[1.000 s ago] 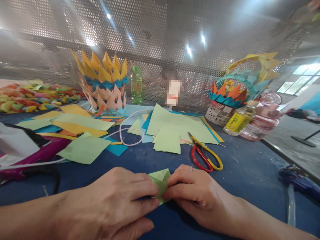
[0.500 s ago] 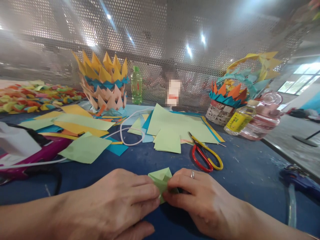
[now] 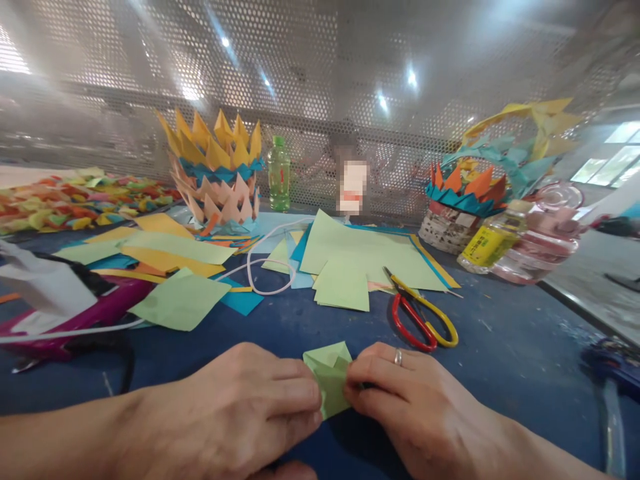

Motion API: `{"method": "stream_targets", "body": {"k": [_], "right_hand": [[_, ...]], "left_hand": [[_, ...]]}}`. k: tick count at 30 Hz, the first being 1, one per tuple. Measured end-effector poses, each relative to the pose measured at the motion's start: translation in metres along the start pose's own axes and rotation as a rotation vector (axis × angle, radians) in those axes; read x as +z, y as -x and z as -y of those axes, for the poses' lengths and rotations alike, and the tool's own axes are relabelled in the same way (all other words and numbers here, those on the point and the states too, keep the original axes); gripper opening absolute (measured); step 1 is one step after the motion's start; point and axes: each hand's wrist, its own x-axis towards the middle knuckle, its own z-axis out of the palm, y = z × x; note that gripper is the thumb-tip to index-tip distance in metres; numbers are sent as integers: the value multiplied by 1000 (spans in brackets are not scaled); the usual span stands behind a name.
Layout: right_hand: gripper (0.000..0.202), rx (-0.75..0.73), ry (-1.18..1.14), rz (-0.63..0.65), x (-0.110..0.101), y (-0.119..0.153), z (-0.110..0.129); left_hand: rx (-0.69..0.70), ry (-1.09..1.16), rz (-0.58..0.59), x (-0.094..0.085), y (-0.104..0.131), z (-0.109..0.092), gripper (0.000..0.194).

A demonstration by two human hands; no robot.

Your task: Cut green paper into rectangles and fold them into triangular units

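A small folded piece of light green paper [image 3: 333,381] lies between my two hands, low over the blue table [image 3: 280,337]. My left hand [image 3: 255,393] has its fingers closed on the paper's left edge, the thumb partly below the picture. On the right edge, my right hand [image 3: 400,393], with a ring on one finger, pinches the same paper. Past my right hand lie scissors [image 3: 423,313] with one red and one yellow handle loop, their tips resting on green paper sheets [image 3: 370,257]. A loose green square [image 3: 181,300] is beyond my left hand.
At the back left stands a layered folded-paper basket [image 3: 215,173] by a green bottle [image 3: 279,175]. Back right are an orange-and-blue paper basket [image 3: 463,207], a yellow-labelled bottle [image 3: 493,240] and a pink bottle [image 3: 543,233]. Glue guns [image 3: 90,313] [image 3: 613,367] lie at both sides.
My right hand has drawn slightly away to the right, so more of the folded green paper shows. The whole view has shifted a little.
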Motion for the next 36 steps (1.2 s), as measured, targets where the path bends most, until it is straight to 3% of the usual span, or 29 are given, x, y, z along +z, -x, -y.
{"method": "stream_targets", "body": {"k": [16,25,36], "right_hand": [[31,31,-71,54,-3,-4,2],[30,-22,-57,118,-5,-7,4],[26,-13,-17,62,-4,-7,5]], "left_hand": [[26,42,83,-5,-3,3,27],[12,42,104,-5,-3,2,25],[22,82,97,-7,-5,2,28]]}}
